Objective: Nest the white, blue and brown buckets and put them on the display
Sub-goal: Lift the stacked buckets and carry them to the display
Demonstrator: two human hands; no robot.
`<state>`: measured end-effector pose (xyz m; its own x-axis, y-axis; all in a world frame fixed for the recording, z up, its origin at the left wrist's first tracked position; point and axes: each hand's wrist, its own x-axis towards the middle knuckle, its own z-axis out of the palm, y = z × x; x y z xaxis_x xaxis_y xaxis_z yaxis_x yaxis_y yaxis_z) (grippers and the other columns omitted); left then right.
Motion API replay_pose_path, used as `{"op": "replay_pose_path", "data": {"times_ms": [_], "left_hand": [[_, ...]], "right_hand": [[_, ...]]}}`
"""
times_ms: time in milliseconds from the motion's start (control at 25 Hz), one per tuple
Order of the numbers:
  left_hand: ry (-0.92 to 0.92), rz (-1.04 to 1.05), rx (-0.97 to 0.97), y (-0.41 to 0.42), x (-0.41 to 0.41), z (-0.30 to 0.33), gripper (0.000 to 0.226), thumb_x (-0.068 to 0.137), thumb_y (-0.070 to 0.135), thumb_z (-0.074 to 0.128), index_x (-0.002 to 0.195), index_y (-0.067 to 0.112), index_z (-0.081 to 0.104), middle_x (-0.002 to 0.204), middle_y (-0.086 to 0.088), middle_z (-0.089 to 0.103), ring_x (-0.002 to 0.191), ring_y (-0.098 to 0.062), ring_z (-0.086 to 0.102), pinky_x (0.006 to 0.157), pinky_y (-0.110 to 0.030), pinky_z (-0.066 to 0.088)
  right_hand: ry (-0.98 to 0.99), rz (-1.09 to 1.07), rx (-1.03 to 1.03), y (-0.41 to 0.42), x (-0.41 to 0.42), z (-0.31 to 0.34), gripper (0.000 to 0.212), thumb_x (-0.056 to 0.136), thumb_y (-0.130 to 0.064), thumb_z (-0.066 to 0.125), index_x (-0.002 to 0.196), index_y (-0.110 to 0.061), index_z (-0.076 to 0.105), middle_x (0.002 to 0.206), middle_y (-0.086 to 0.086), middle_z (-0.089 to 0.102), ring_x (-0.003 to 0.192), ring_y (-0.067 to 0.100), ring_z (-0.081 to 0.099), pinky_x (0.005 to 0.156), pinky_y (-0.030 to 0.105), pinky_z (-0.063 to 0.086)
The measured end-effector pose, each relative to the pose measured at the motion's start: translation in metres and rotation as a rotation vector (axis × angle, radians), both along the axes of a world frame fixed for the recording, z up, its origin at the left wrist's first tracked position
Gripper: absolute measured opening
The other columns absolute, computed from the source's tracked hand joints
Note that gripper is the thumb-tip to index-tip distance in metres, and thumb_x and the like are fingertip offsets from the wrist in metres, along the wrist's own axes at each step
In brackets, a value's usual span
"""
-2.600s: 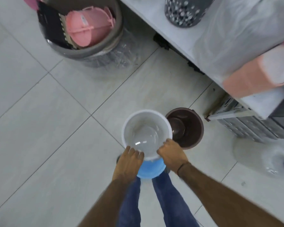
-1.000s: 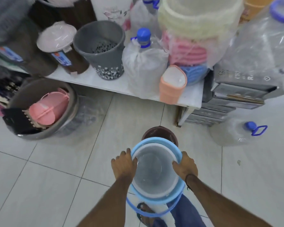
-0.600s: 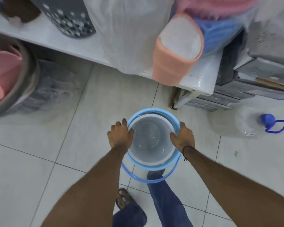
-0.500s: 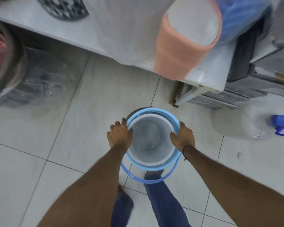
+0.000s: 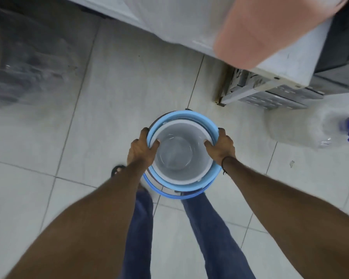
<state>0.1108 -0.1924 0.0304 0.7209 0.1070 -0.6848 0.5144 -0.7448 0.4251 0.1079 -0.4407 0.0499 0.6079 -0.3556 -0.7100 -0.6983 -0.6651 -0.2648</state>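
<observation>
1. The round white plastic bucket sits nested inside the light blue plastic bucket, above the grey tiled floor.
2. The left hand clamps the blue bucket's left rim, and the right hand clamps its right rim.
3. A dark brown bucket edge shows just outside the blue rim.
4. Bare floor lies left of the blue bucket; the white display shelf edge stands beyond it.
</observation>
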Motion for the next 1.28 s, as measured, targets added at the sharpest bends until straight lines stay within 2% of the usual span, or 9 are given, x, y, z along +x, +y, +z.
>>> {"op": "replay_pose_path", "data": {"times_ms": [200,320,400,560,720,840,1000,1160,1280], "left_hand": [[0.039,-0.024,0.0,0.118,0.057,0.244,0.058,0.084,0.05,0.067,0.132,0.025,0.046,0.107,-0.012,0.064,0.101,-0.036,0.063,0.08,-0.036,0.053],[0.087,0.006,-0.047,0.182,0.111,0.372,0.066,0.074,0.055,0.076,0.128,0.028,0.048,0.11,-0.009,0.062,0.082,-0.029,0.07,0.051,-0.037,0.06],[0.022,0.025,-0.072,0.229,0.156,0.464,0.068,0.066,0.058,0.079,0.121,0.024,0.056,0.109,-0.006,0.066,0.077,-0.024,0.07,0.05,-0.033,0.059],[-0.147,-0.019,-0.16,0.272,0.233,0.604,0.073,0.057,0.059,0.081,0.111,0.011,0.066,0.099,-0.011,0.074,0.086,-0.031,0.073,0.079,-0.049,0.061],[-0.347,0.041,-0.131,0.28,0.3,0.699,0.053,0.071,0.055,0.077,0.102,0.013,0.066,0.094,-0.012,0.072,0.076,-0.032,0.072,0.066,-0.048,0.062],[-0.453,0.05,-0.156,0.274,0.358,0.728,0.067,0.065,0.062,0.074,0.11,0.014,0.065,0.105,-0.012,0.072,0.084,-0.032,0.072,0.078,-0.05,0.061],[-0.517,0.052,-0.128,0.255,0.423,0.716,0.034,0.088,0.049,0.065,0.104,0.019,0.061,0.093,-0.007,0.067,0.072,-0.024,0.067,0.061,-0.037,0.058],[-0.382,-0.002,-0.066,0.25,0.485,0.618,0.046,0.082,0.054,0.068,0.11,0.017,0.07,0.109,-0.01,0.072,0.091,-0.027,0.069,0.089,-0.043,0.056],[-0.263,0.026,-0.009,0.245,0.515,0.525,0.064,0.075,0.057,0.067,0.12,0.012,0.063,0.118,-0.014,0.068,0.101,-0.032,0.066,0.096,-0.046,0.052]], "right_hand": [[0.039,0.075,0.109,0.085,0.053,0.23,0.062,0.075,-0.047,0.071,0.124,-0.018,0.048,0.123,0.012,0.058,0.109,0.034,0.056,0.082,0.039,0.051],[0.027,0.077,0.252,0.125,0.104,0.348,0.063,0.065,-0.048,0.08,0.117,-0.021,0.057,0.115,0.006,0.063,0.097,0.029,0.065,0.075,0.047,0.06],[-0.071,0.073,0.335,0.16,0.144,0.432,0.054,0.063,-0.046,0.082,0.107,-0.02,0.064,0.104,0.009,0.069,0.082,0.027,0.069,0.067,0.048,0.062],[-0.268,0.093,0.36,0.202,0.222,0.555,0.055,0.06,-0.045,0.084,0.1,-0.01,0.069,0.096,0.013,0.073,0.07,0.027,0.069,0.066,0.045,0.062],[-0.509,0.095,0.301,0.217,0.296,0.648,0.06,0.058,-0.047,0.084,0.095,-0.004,0.066,0.084,0.012,0.072,0.065,0.026,0.07,0.057,0.044,0.062],[-0.658,0.142,0.214,0.216,0.356,0.683,0.057,0.064,-0.051,0.08,0.096,-0.008,0.061,0.091,0.011,0.065,0.061,0.02,0.061,0.047,0.031,0.053],[-0.751,0.152,0.09,0.202,0.44,0.668,0.084,0.049,-0.069,0.073,0.109,-0.011,0.068,0.105,0.012,0.07,0.083,0.028,0.068,0.059,0.034,0.057],[-0.646,0.217,0.07,0.192,0.495,0.598,0.057,0.067,-0.052,0.078,0.109,-0.013,0.069,0.11,0.015,0.07,0.093,0.032,0.065,0.078,0.037,0.053],[-0.483,0.242,0.029,0.191,0.517,0.527,0.068,0.062,-0.055,0.076,0.114,-0.013,0.066,0.114,0.015,0.069,0.102,0.032,0.065,0.084,0.037,0.053]]}}
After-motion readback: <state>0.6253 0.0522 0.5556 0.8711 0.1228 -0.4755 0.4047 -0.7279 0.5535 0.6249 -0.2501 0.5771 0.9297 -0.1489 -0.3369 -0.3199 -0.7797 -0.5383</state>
